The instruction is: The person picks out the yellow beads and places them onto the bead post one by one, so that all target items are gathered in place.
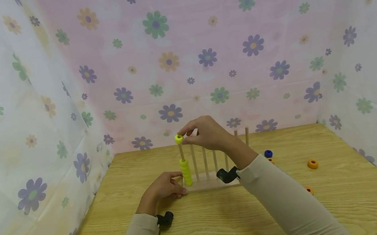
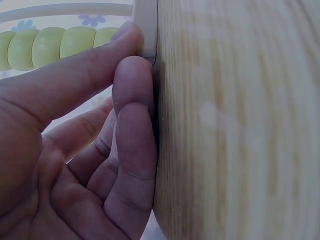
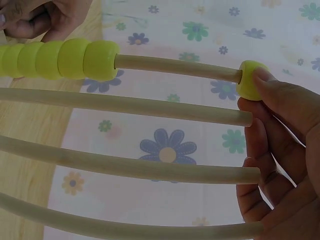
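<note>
My right hand (image 1: 209, 134) pinches a yellow bead (image 3: 249, 81) between thumb and finger at the top of the leftmost wooden peg (image 3: 175, 65). In the right wrist view the peg's tip meets the bead's hole. Several more yellow beads (image 1: 186, 172) are stacked low on that same peg, with bare peg between them and the held bead. At the left end of the peg rack, my left hand (image 1: 164, 185) grips the wooden base (image 1: 205, 184), thumb and fingertips on its edge (image 2: 145, 30) close to the table.
Several bare pegs (image 1: 206, 163) stand in a row to the right on the base. A blue bead (image 1: 268, 153) and loose orange beads (image 1: 312, 164) lie on the wood-grain table (image 1: 225, 224) at the right. Flowered cloth (image 1: 184, 37) hangs behind and at both sides.
</note>
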The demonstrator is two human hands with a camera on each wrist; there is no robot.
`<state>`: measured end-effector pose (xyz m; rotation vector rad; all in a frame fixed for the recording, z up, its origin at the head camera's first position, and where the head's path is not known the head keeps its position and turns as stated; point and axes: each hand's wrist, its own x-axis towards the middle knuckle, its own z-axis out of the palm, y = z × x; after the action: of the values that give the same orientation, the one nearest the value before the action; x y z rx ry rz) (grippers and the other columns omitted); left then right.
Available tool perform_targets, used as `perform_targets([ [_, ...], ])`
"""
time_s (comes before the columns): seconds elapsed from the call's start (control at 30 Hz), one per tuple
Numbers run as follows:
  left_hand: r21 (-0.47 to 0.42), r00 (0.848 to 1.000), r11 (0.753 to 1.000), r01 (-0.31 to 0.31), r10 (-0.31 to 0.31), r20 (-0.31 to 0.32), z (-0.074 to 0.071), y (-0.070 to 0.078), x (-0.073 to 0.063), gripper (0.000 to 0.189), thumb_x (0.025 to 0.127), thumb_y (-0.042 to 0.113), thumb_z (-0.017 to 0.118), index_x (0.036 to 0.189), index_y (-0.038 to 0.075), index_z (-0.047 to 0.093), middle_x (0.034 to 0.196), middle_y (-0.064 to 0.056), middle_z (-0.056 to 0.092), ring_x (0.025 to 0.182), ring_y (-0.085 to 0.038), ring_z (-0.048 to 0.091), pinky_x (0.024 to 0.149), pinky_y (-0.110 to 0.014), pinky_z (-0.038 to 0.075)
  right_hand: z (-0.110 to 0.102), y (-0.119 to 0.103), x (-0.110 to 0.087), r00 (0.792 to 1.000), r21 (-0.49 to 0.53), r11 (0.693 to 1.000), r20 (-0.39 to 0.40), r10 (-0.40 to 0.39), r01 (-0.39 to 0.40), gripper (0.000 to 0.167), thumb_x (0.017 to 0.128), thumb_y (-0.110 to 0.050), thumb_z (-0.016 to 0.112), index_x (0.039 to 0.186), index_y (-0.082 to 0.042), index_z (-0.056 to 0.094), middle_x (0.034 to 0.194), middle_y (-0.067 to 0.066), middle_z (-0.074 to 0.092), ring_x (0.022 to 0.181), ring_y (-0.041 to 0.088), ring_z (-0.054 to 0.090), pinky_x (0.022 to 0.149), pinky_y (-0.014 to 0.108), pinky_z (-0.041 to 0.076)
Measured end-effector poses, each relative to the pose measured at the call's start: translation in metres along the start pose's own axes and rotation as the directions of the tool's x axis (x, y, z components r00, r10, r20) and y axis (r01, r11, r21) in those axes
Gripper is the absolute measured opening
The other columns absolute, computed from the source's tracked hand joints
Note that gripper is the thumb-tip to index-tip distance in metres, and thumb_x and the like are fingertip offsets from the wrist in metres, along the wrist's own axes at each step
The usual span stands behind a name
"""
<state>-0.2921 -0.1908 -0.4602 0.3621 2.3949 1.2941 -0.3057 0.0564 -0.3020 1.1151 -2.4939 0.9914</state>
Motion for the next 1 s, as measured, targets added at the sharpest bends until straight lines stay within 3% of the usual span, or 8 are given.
perform_targets([
  [1.0, -0.005, 1.0, 1.0, 0.0, 0.0, 0.007, 0.0007, 0.0, 0.0008, 0.077, 0.089, 0.014, 0.084, 0.155, 0.004, 0.047, 0.084, -0.007, 0.077, 0.07, -0.018, 0.072, 0.071, -0.034, 0.062, 0.0012, 0.0031, -0.0034, 0.999, 0.007, 1.0, -0.021, -0.03, 0.03, 0.02, 0.093, -0.024, 0.081, 0.111, -0.016, 0.082, 0.102, -0.005, 0.078, 0.083, 0.007, 0.066, 0.065, 0.026, 0.055],
])
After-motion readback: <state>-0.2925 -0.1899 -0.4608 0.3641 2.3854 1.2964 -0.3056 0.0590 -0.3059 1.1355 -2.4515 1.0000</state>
